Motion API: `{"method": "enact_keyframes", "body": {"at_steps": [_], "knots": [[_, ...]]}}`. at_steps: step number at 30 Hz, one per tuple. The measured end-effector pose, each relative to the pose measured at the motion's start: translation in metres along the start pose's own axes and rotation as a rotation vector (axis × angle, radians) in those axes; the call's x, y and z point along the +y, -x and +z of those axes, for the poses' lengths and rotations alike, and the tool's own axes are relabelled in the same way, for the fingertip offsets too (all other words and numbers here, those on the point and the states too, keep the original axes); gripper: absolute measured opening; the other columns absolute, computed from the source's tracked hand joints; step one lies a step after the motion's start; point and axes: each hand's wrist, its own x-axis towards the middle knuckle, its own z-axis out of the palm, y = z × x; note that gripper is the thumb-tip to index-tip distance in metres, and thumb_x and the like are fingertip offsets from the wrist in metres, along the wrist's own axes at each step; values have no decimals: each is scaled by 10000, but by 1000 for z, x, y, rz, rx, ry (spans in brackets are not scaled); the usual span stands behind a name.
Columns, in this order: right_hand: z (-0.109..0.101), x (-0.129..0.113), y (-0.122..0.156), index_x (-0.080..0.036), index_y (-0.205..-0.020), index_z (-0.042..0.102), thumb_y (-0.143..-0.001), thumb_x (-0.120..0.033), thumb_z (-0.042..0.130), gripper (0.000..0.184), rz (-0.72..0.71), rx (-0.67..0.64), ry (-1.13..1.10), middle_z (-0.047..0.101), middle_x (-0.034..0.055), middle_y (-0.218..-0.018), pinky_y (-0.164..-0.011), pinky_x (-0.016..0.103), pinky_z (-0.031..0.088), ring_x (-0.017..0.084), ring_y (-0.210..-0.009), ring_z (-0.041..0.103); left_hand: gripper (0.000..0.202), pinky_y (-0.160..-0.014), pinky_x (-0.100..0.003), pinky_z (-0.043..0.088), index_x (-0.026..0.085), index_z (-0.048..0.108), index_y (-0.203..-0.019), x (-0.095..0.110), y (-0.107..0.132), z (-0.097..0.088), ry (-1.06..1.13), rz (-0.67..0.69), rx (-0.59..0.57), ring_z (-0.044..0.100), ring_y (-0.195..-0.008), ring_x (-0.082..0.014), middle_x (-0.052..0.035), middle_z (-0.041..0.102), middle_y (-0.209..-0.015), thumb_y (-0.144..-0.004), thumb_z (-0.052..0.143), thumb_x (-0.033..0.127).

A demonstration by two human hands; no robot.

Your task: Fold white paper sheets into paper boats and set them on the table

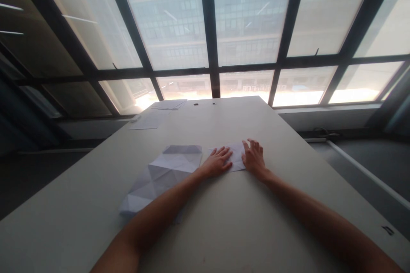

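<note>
Both of my hands lie flat on a small folded white paper (236, 156) in the middle of the pale table (275, 204). My left hand (218, 161) presses the paper's left part with fingers spread. On the right part rests my right hand (253, 157), fingers apart and pointing away from me. Left of my left forearm lies a larger white sheet (162, 177) creased into many triangles, partly covered by that forearm.
Several loose white sheets (157, 114) lie at the table's far left corner, with two small dark spots (196, 104) near the far edge. Large windows with dark frames (209, 42) rise behind the table. The floor drops away on both sides.
</note>
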Motion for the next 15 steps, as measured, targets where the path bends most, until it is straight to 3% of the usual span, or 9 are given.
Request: {"method": "enact_keyframes", "body": {"at_steps": [2,6,10,15], "knots": [[0,-11,3,-138,-1405,490,-903,-184,452,506,-76,-4,10,441,183,-1472,-1136,467,249,317,-1389,317,563,-1182,-557,176,234,384,-1503,3,1,1,-4,21,14,230,-1486,-301,-120,305,-1592,-994,417,471],[10,-23,6,-128,-1428,473,-979,-233,335,481,-175,-161,-64,414,168,-1517,-1148,404,257,259,-1421,308,506,-1189,-537,180,301,411,-1480,9,1,4,18,70,53,262,-1478,-277,-78,345,-1580,-997,430,453],[20,-18,6,-94,-1493,389,-1027,-315,229,539,-181,-324,-64,357,174,-1565,-1177,441,213,259,-1470,263,534,-1205,-500,151,301,371,-1501,12,0,6,32,90,39,255,-1482,-253,-69,314,-1596,-997,435,465],[21,-8,4,-93,-1516,354,-1018,-329,253,560,-156,-351,-23,297,164,-1593,-1191,478,165,267,-1486,226,635,-1204,-475,143,240,226,-1564,8,-1,8,6,99,33,222,-1493,-250,-97,286,-1602,-1008,356,517]]}}
